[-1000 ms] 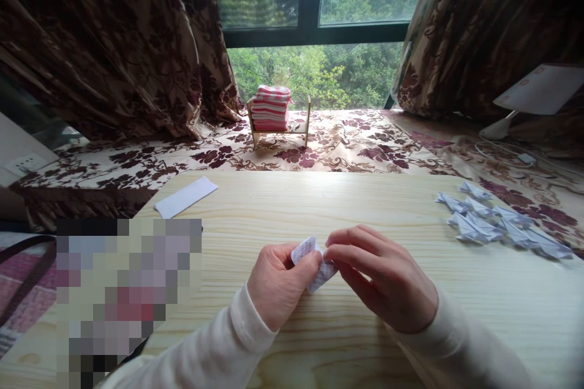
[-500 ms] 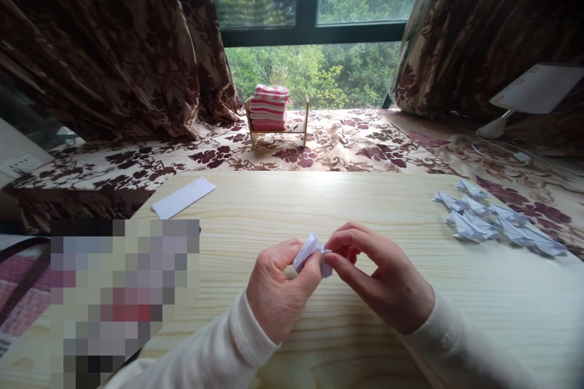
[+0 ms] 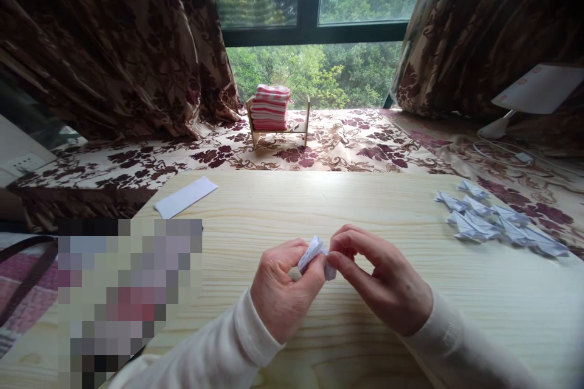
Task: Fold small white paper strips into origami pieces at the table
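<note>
A small piece of folded white paper (image 3: 312,251) with faint markings is held over the middle of the wooden table. My left hand (image 3: 283,285) is closed around it, with the thumb pressed on its near side. Beside it, my right hand (image 3: 385,276) pinches the paper's right edge between thumb and forefinger. The fingertips hide part of the paper, so its full shape does not show.
Several folded white paper pieces (image 3: 477,227) lie together at the table's right. A flat white paper strip (image 3: 186,197) rests at the far left, above a blurred-out patch (image 3: 132,298). Beyond the table stand a small rack with folded striped cloths (image 3: 270,110) and a lamp (image 3: 538,88).
The right thumb and forefinger have drawn closer together at the paper's right edge. Both hands and the paper appear slightly further right, as does the whole scene.
</note>
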{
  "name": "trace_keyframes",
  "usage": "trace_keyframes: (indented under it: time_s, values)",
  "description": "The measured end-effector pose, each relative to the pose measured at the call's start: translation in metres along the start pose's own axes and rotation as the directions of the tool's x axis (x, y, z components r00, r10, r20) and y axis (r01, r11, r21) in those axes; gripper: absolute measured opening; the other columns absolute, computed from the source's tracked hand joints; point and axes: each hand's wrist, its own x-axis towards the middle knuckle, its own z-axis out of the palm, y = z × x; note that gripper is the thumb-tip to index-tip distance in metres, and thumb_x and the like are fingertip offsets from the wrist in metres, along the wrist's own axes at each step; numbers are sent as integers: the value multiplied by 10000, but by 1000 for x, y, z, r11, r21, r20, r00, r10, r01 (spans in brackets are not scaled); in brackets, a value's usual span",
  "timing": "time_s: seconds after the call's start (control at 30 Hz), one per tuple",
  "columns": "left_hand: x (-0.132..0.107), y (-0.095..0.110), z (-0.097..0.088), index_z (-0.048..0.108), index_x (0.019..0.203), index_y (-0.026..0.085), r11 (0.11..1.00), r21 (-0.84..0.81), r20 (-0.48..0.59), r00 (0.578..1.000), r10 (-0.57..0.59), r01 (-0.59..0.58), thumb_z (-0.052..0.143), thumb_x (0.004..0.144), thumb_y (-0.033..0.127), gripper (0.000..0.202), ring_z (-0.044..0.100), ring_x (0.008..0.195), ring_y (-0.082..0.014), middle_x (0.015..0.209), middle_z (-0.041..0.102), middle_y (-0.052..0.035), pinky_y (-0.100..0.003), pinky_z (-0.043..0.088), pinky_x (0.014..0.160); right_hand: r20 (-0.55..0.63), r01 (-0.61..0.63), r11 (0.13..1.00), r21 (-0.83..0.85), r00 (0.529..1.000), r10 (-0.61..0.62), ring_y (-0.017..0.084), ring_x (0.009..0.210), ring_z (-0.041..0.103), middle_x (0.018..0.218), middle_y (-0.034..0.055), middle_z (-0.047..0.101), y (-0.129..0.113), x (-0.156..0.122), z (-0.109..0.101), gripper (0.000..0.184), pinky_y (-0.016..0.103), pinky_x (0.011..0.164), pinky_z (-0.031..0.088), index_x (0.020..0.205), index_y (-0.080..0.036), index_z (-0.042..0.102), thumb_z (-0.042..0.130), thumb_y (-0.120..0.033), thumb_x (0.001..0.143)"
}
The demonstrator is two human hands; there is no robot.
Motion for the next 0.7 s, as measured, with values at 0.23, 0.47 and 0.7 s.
trace_keyframes:
  time_s: [0.23,0.47,0.7]
  values:
    - [2,-2,2,534,559,158,987,-62,-105,982,-154,148,517,802,236,256,406,573,-111,578,443,22,-237,356,563,-2,-154,986,-68,988,155,131,587,521,634,11,557,7,-2,6,278,245,550,432,724,-176,578,460,-357,897]
    - [4,-3,1,565,582,140,916,-256,45,950,-309,310,573,728,333,242,394,564,-116,553,430,19,-243,352,549,48,-83,996,-35,995,84,135,619,535,660,32,568,5,-2,2,319,255,594,433,678,-166,560,410,-310,920]
    - [2,-3,3,612,696,116,917,-268,155,952,-262,296,569,744,361,254,451,602,-141,616,507,-17,-258,382,571,75,-93,995,-29,993,95,113,541,452,570,-14,482,11,-3,1,303,238,524,390,654,-181,497,421,-326,909]
